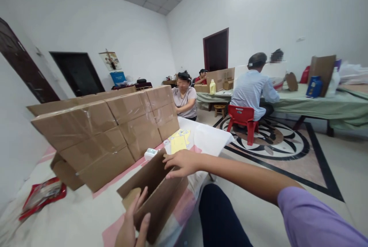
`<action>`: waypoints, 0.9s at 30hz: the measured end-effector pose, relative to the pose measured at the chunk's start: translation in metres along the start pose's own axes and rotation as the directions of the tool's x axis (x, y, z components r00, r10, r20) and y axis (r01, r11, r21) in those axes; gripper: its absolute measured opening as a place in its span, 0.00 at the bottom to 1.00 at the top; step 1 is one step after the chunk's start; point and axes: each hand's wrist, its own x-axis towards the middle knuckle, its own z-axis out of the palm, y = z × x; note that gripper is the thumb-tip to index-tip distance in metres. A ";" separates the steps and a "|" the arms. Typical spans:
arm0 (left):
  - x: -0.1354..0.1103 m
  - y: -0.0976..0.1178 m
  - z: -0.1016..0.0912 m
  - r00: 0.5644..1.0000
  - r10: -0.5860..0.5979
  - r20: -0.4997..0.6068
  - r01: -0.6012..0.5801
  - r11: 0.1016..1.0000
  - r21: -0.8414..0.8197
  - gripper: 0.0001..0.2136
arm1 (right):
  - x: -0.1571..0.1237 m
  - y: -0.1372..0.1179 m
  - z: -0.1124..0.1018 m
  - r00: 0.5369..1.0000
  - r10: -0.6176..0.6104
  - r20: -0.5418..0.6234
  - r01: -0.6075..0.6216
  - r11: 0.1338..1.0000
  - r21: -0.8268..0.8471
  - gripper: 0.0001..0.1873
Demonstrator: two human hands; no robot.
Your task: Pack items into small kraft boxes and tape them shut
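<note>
An open brown cardboard box, narrow and long, stands at the table's edge in front of me, its inside partly in view. At its near left end is my left hand, fingers stretched and thumb apart, beside a small end flap. My right hand reaches over the far end, fingers bent across the top edges of the two long walls. The undersides of its fingers are hidden. Close behind the box lies a small white object whose kind I cannot make out.
A taped cardboard partition stands along the table's left side. A red-edged plastic packet and a yellow printed sheet lie on the pink-and-white cloth. One person sits beyond; another sits on a red chair at a green-covered table.
</note>
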 end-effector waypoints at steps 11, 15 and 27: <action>0.025 -0.015 -0.013 0.990 -0.109 -0.085 0.112 0.993 0.027 0.25 | 0.005 0.020 0.032 0.932 -0.070 -0.356 0.079 0.997 0.010 0.30; 0.013 -0.016 -0.005 0.976 -0.178 -0.124 0.173 0.984 -0.051 0.24 | 0.002 0.025 0.034 0.927 -0.044 -0.373 0.102 0.985 0.136 0.28; 0.051 -0.037 -0.020 0.937 -0.047 -0.345 0.127 0.969 0.212 0.31 | 0.028 0.047 0.080 0.890 0.091 -0.448 0.089 0.927 0.365 0.30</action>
